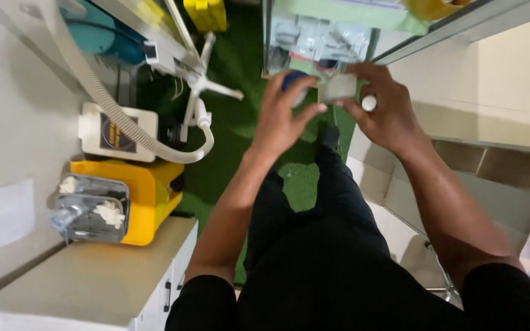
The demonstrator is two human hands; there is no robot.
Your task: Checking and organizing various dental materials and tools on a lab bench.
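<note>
Green carpet (240, 55) below, beige cabinet top (93, 279) at left.

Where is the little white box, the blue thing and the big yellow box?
white box (337, 87), head view, on its flat front face between both hands.
blue thing (294, 81), head view, on its rounded top above the left hand's fingers.
yellow box (148, 196), head view, on its side wall.

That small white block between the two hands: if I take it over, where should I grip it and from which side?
Probably grip the small white block across its two long faces, coming from the near side. The left hand pinches its left end, and the right hand covers its right end, so its middle is the free part. It is blurred, so its exact shape is unclear.
</note>
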